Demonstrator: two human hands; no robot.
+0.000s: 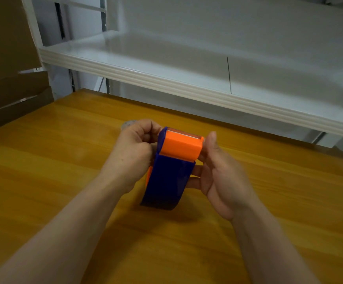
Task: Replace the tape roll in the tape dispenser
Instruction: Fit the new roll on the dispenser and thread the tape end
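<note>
Over a wooden table (64, 152), the left hand (133, 154) and right hand (221, 177) clasp the tape dispenser (170, 177) between them. It is likely light, rigid, slick plastic, best gripped by its flat sides.

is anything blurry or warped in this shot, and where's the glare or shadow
Head view: the right hand is smeared by motion, while the tape dispenser and left hand look fairly sharp. Head view: the white shelf edge bows from the wide lens and carries a soft sheen. Head view: a faint shadow lies on the wooden table under the dispenser.
</note>
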